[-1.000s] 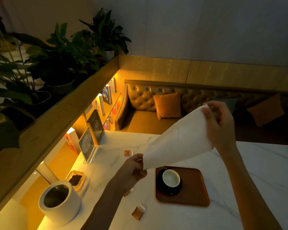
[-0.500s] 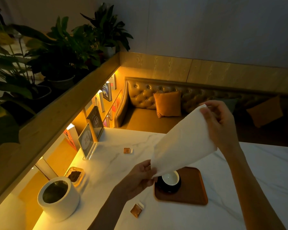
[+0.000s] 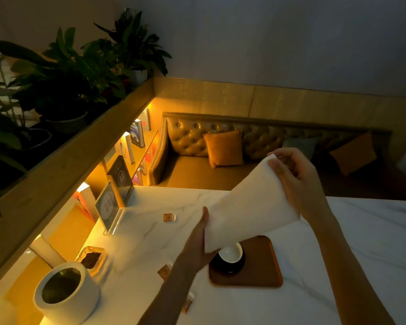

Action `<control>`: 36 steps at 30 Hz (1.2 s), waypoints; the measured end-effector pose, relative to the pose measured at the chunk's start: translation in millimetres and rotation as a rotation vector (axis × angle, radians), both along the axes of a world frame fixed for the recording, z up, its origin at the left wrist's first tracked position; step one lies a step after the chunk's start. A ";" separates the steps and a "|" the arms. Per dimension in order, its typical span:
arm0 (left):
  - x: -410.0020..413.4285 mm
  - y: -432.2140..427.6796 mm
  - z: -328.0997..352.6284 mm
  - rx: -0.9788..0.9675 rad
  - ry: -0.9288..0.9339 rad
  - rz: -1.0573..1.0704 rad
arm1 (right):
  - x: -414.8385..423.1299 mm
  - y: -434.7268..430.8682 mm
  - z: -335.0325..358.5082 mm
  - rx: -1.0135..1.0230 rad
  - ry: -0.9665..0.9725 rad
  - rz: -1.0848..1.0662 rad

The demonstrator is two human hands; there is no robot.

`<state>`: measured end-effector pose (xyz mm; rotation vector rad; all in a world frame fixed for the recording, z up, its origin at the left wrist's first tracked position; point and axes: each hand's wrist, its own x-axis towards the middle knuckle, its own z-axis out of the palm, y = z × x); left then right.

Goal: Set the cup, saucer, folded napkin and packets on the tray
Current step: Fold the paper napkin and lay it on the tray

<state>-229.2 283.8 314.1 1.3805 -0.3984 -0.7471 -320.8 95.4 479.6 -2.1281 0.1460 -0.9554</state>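
Above the tray's point(image 3: 263, 270) left edge, my left hand point(image 3: 197, 245) and right hand point(image 3: 298, 181) pinch the napkin point(image 3: 246, 207) taut; I'd match corners squarely, clear of the cup point(image 3: 230, 254).

Both hands point(image 3: 298, 181) holding white napkin point(image 3: 246, 207) above tray point(image 3: 263, 270), cup point(image 3: 231, 254) on saucer point(image 3: 223, 268)

Napkin point(image 3: 249, 207) now narrower, l. hand point(image 3: 198, 245) shifted.
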 end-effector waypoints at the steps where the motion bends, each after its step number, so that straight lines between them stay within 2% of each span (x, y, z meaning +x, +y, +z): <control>1: 8.5 -1.5 -3.0 -0.068 0.058 -0.002 | -5.3 -5.7 -1.3 0.019 -0.001 -0.023; 3: 19.9 -6.8 8.3 -0.135 0.129 0.044 | -12.7 -13.6 -6.4 0.055 0.003 -0.070; 4: 21.3 -7.9 17.9 -0.187 0.249 0.089 | -14.4 -15.3 -9.9 0.061 0.003 -0.100; 6: 18.6 -11.8 25.8 -0.189 0.238 0.204 | -14.4 -15.5 -18.5 0.058 0.002 -0.173; 10: 18.0 -10.3 33.8 -0.034 -0.079 0.445 | -8.5 -10.1 -36.2 0.053 -0.022 -0.263; 14: 29.1 6.1 47.6 0.031 -0.392 0.523 | -6.4 -7.0 -48.7 0.114 -0.063 -0.302; 24: 38.2 23.7 76.8 0.146 -0.693 0.584 | -0.1 12.3 -73.2 0.109 -0.111 -0.348; 28: 44.7 26.4 88.4 0.123 -0.641 0.664 | 0.9 7.8 -71.3 0.196 -0.150 -0.398; 36: 49.0 29.9 91.3 0.136 -0.635 0.632 | 4.1 0.9 -63.1 0.265 -0.160 -0.442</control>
